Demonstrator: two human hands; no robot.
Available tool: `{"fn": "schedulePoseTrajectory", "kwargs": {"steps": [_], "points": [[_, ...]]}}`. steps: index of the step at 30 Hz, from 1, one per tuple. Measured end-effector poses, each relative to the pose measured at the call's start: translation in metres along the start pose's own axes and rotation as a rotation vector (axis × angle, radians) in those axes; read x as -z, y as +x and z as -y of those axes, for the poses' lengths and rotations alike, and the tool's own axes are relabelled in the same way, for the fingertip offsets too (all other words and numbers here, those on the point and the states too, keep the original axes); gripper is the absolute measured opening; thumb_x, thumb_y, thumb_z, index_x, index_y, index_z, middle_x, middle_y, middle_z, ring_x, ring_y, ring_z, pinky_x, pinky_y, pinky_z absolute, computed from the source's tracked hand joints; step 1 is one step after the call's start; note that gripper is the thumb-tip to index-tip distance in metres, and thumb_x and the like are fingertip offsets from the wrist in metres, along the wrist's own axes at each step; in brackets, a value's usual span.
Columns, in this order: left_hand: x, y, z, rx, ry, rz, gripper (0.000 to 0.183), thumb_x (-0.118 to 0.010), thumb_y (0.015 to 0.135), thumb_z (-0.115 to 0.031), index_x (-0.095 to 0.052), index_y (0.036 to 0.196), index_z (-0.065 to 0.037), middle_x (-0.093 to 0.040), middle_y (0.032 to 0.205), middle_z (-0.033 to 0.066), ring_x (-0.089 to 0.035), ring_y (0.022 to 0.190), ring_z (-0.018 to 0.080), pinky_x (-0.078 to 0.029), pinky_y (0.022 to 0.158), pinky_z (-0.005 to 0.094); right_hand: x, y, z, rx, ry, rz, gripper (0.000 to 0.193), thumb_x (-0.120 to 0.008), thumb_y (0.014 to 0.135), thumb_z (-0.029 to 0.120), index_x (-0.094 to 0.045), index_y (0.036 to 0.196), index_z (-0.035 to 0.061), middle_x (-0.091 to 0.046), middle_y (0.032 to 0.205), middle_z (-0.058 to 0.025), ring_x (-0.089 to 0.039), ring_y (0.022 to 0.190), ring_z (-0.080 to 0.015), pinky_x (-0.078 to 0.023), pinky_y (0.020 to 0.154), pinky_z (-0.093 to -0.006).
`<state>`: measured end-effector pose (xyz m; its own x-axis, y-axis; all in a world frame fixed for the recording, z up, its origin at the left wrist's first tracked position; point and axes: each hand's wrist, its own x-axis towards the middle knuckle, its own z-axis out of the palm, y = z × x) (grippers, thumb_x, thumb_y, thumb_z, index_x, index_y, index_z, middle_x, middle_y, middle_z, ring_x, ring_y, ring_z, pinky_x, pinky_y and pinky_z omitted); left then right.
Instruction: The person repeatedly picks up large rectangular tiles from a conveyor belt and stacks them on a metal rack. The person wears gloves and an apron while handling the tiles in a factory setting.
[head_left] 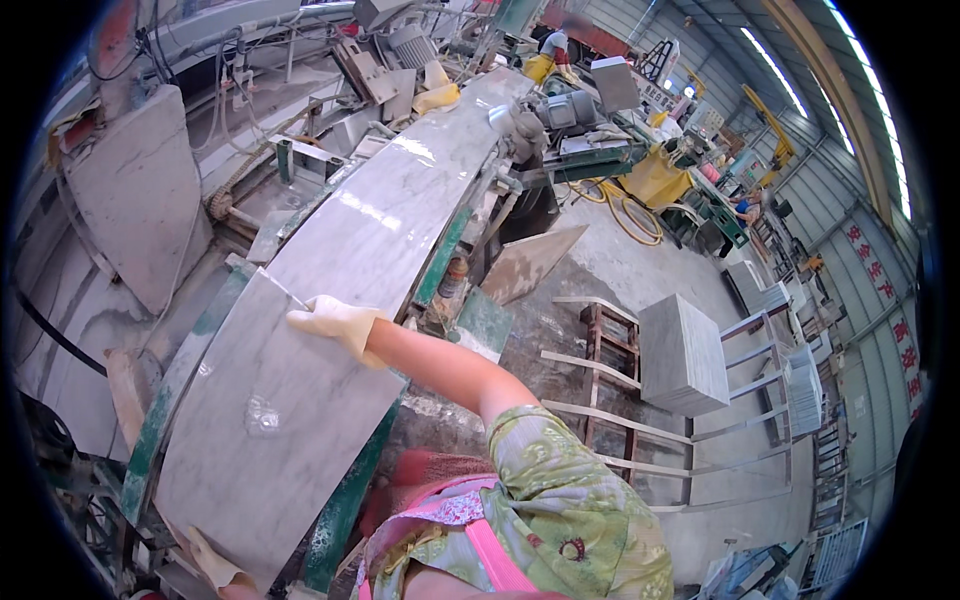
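While both gloved hands attend the near slab (290,400), step in hand is prob. guiding or steadying it on the green-edged desk (340,525). Near slab lies flat on desk, grey-veined, glossy; its far end meets the far slab (375,205) at a seam, tight or slightly gapped, can't tell. Next move, my read: calls for minding both ends together, even pressure, slab kept flat, fingertips clear of seam (pinch risk).

Pose: R arm reaches fwd & across to L, elbow fairly straight, forearm bare past the short green sleeve (530,440). R hand (335,322) is at the seam, fingers bunched, pointing L. R grip: fingers drawn together; whether on slab edge, something thin, or nothing, can't tell. L hand (215,565) is low, by slab's near end, fingers angled up-L, wrist near frame bottom. L grip: can't tell if clenched or loose; contact w/ slab likely, unconfirmed.
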<state>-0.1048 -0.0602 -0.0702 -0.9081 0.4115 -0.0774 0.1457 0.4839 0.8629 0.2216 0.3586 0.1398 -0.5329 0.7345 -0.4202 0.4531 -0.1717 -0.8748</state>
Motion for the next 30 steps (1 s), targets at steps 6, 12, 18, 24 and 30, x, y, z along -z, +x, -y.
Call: {"fn": "schedulePoseTrajectory", "kwargs": {"steps": [6,12,18,24,30], "points": [[0.001,0.019,-0.035,-0.105,0.0,-0.055,0.046,-0.037,0.1,-0.029,-0.041,0.137,0.0,-0.045,0.137,0.0183,-0.049,0.118,0.028,-0.038,0.101,0.0354,0.013,-0.017,-0.011,0.076,0.123,-0.089,0.049,-0.056,0.089,0.043,-0.062,0.111,-0.0003,-0.062,0.105,-0.0083,-0.053,0.1,-0.0159,-0.039,0.09,-0.0332],[-0.005,-0.014,-0.146,-0.094,-0.076,0.078,0.044,-0.038,0.1,-0.027,-0.042,0.135,-0.001,-0.047,0.135,0.0156,-0.049,0.117,0.0261,-0.039,0.1,0.0346,0.086,-0.077,-0.047,0.054,0.397,-0.154,0.055,-0.06,0.085,0.052,-0.062,0.109,0.0021,-0.06,0.101,-0.0059,-0.053,0.092,-0.0148,-0.042,0.081,-0.035],[-0.058,-0.064,-0.309,-0.219,-0.117,0.301,0.042,-0.04,0.099,-0.026,-0.044,0.134,-0.003,-0.049,0.132,0.0128,-0.05,0.116,0.0242,-0.039,0.099,0.0337,0.177,-0.206,-0.157,0.169,0.912,-0.609,0.059,-0.051,0.093,0.05,-0.059,0.118,-0.002,-0.059,0.118,-0.0063,-0.054,0.106,-0.0153,-0.04,0.095,-0.03],[-0.217,-0.157,-0.438,-0.484,-0.143,0.557,0.038,-0.043,0.097,-0.024,-0.048,0.128,-0.003,-0.055,0.121,0.0104,-0.055,0.106,0.0187,-0.046,0.088,0.0319,0.236,-0.367,-0.279,0.313,1.244,-1.097,0.057,-0.046,0.094,0.05,-0.054,0.126,0.0024,-0.059,0.121,-0.0102,-0.054,0.11,-0.0204,-0.038,0.098,-0.0336],[-0.476,-0.357,-0.526,-1.437,0.628,0.497,0.017,-0.057,0.089,-0.015,-0.063,0.095,0.0,-0.062,0.083,0.0096,-0.059,0.079,0.0148,-0.051,0.07,0.0322,0.264,-0.493,-0.573,0.911,1.535,-0.937,0.052,-0.034,0.1,0.04,-0.038,0.139,0.0061,-0.063,0.114,-0.0126,-0.057,0.108,-0.0227,-0.043,0.096,-0.0412]]}}
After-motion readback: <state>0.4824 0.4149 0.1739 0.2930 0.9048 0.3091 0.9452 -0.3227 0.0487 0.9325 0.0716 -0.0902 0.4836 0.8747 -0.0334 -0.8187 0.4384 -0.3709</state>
